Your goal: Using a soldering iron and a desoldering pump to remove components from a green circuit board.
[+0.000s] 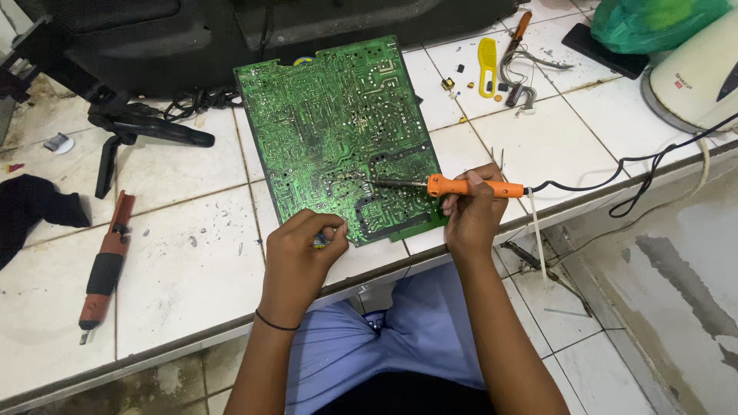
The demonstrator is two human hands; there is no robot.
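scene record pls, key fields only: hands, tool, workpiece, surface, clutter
right hand: right hand grips the orange soldering iron, tip on the board
left hand: left hand closed on a small item at the board's near edge; item too hidden to identify
workpiece: green circuit board, solder side up, flat
surface: white tiled counter
cable: black cord runs right from the iron
clutter: red-handled tool at left, yellow comb behind, green bag top right

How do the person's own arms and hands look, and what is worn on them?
Both forearms are bare, with no sleeves in view. The left hand has no glove; a thin dark band circles its wrist. The right hand is also ungloved, with no band, watch or ring visible.
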